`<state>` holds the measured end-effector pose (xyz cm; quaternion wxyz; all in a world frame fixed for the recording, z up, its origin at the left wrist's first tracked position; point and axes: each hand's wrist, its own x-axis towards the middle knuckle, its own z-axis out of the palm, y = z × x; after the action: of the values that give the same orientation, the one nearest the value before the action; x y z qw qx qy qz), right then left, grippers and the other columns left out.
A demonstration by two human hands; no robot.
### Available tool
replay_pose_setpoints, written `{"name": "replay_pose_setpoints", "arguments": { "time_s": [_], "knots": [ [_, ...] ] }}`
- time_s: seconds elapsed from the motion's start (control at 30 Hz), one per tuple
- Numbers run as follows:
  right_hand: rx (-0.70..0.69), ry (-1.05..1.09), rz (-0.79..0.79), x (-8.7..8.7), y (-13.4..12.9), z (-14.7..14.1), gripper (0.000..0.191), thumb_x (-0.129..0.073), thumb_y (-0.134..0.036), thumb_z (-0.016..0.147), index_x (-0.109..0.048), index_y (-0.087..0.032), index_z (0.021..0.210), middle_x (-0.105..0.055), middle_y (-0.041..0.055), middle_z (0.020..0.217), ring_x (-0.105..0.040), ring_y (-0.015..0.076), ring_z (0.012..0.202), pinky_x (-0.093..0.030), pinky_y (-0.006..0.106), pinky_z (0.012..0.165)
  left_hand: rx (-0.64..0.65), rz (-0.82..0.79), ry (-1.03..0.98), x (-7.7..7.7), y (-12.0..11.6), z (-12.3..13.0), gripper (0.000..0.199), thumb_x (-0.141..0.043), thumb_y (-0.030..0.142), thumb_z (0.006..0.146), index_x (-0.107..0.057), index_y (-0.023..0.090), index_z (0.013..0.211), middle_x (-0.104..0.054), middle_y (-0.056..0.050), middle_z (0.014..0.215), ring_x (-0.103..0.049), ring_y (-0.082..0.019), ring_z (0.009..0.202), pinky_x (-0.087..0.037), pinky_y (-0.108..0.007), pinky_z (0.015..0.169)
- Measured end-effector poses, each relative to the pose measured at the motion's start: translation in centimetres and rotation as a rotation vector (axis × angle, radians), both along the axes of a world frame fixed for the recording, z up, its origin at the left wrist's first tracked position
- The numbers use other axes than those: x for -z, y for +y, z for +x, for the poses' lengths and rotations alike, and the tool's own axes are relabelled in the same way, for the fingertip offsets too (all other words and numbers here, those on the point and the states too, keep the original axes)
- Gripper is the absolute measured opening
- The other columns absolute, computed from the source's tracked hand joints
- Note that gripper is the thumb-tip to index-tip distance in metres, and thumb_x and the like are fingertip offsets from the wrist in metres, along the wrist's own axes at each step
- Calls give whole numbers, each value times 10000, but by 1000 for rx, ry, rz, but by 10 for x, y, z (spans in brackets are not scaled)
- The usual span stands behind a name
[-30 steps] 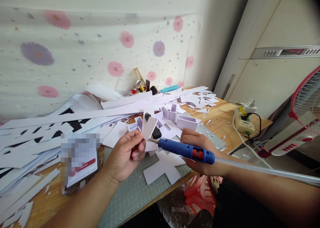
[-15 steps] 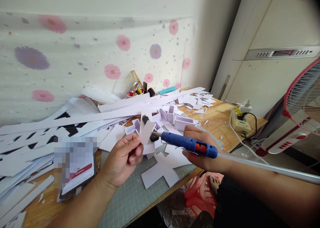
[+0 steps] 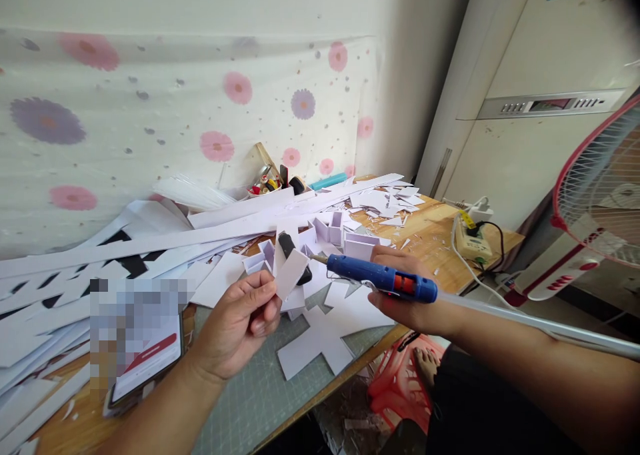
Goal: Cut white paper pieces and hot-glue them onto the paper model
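Note:
Between thumb and fingers, my left hand (image 3: 250, 315) pinches a small white rectangular board piece (image 3: 291, 273), held up above the work surface. My right hand (image 3: 405, 295) is wrapped round a blue glue gun (image 3: 383, 278) with a long clear glue stick out of its back end. The gun's metal nozzle points left, close to the right edge of the board piece; whether they touch I cannot tell. Behind the piece lies a black object (image 3: 287, 244), partly hidden. Below is a cross-like white board cutout (image 3: 320, 342) on the green cutting mat (image 3: 260, 388).
Small white folded boxes (image 3: 360, 243) stand behind the hands. White strips and sheets (image 3: 150, 245) cover the left, beside a phone (image 3: 150, 362). A power strip (image 3: 473, 242) with cords sits at the right edge, near a fan (image 3: 595, 195). Scraps (image 3: 385, 202) lie at the back.
The glue gun's nozzle has drawn back slightly from the board piece and risen a little. The whole view has shifted slightly. Both hands keep their hold.

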<state>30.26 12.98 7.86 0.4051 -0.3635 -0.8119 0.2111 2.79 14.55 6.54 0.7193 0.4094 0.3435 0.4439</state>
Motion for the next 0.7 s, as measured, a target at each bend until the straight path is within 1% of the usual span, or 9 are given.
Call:
{"name": "replay_pose_setpoints", "arguments": {
  "time_s": [0.1,0.2,0.27,0.37,0.43,0.47,0.5,0.57,0.7],
  "knots": [
    [29,41,-16,-1,1,5,137,-589,-160,705,-479,-235,673,-509,12,730,-512,176,674,-415,318,631,-34,69,108,0,1,-2,323,-817,348,718,-561,158,669,-529,45,518,-344,-10,412,-296,-127,428],
    [87,128,-55,-2,3,14,90,-624,-181,686,-552,-230,709,-558,32,779,-561,198,712,-450,344,659,-104,275,328,-1,1,-5,260,-782,383,750,-633,170,742,-562,29,599,-416,-37,484,-361,-148,485],
    [157,225,-123,-3,5,21,89,-643,-203,667,-585,-226,731,-578,33,758,-572,203,688,-460,352,634,-122,481,524,-4,0,-5,188,-709,377,818,-668,194,814,-573,20,659,-471,-72,549,-407,-181,527],
    [257,338,-238,-4,6,30,123,-658,-238,632,-613,-213,744,-587,29,703,-555,193,628,-452,343,574,-113,883,785,-14,-3,0,96,-606,299,891,-665,224,879,-612,-6,804,-572,-139,736,-470,-245,654],
    [306,385,-283,-4,6,35,130,-663,-258,614,-623,-206,727,-584,23,680,-540,179,609,-441,329,550,-62,1124,918,-23,-4,6,91,-564,250,912,-649,227,889,-641,-18,897,-596,-168,855,-477,-283,757],
    [323,403,-291,-4,6,36,130,-663,-264,610,-627,-203,718,-584,19,676,-534,172,606,-435,322,546,-18,1203,981,-26,-4,10,106,-544,240,923,-644,226,893,-652,-19,911,-597,-174,875,-473,-295,782],
    [334,417,-288,-4,5,38,128,-663,-267,606,-628,-200,710,-584,15,675,-528,164,606,-429,314,544,31,1257,1040,-28,-3,14,125,-524,239,936,-641,225,895,-662,-18,905,-594,-176,872,-467,-302,784],
    [339,425,-270,-4,3,40,124,-664,-262,604,-628,-195,703,-579,9,678,-516,151,608,-413,298,538,108,1310,1132,-31,1,22,145,-511,255,949,-638,222,887,-680,-19,907,-582,-186,869,-454,-319,782],
    [326,426,-287,-5,-3,43,126,-660,-263,624,-623,-194,722,-552,-6,650,-473,128,563,-373,278,493,216,1313,1230,-31,13,39,140,-555,267,926,-653,227,836,-692,-19,964,-568,-207,903,-429,-365,829]
  ]
}}
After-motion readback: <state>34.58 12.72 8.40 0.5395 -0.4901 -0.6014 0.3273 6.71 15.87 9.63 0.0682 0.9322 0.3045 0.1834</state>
